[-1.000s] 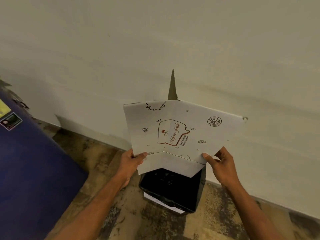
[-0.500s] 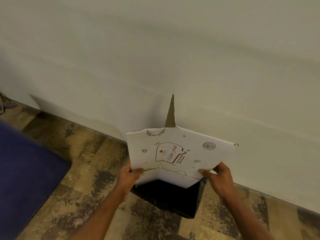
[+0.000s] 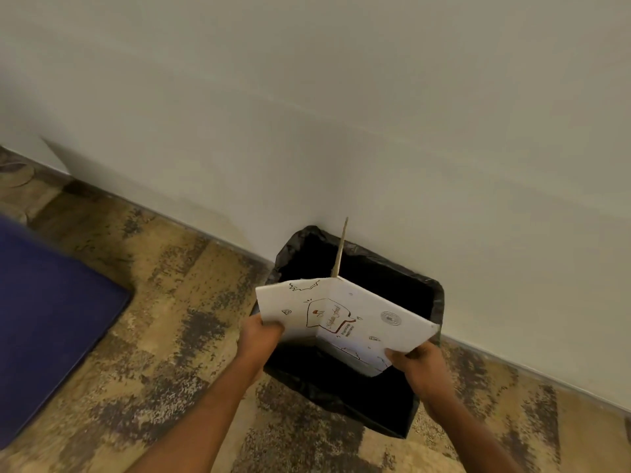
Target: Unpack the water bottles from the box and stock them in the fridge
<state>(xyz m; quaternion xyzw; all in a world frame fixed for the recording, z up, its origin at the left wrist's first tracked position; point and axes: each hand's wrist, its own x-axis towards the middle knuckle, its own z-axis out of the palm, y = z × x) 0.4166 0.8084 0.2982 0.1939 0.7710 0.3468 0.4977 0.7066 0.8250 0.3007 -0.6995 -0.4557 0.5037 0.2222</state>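
"Box point(image 3: 341, 319) — where is it?"

"Flattened and held in the air over the bin point(image 3: 438, 302); its white printed face is turned up toward the camera, creased down the middle so the two halves meet at a shallow angle; a brown flap point(image 3: 341, 247) stands up from the far edge, thin and pointed."

"Hands?"

"The left hand point(image 3: 260, 339) grips the near left corner, thumb on top of the card, fingers hidden beneath; the right hand point(image 3: 419, 366) pinches the near right edge, thumb on the printed face, the rest curled under."

"And the bin?"

"Squarish and lined in black plastic folded over its rim; it stands on the floor point(image 3: 170, 319) against the wall point(image 3: 341, 114); the inside is dark, so I cannot tell what lies in it; the box's lower edge hangs in front of the opening; whether it touches the rim I cannot say."

"Anything else?"

"A blue surface point(image 3: 51, 319) at the left edge, well apart from the bin; the floor is mottled tan and grey; the wall is plain and pale — a shadow falls across its lower left."
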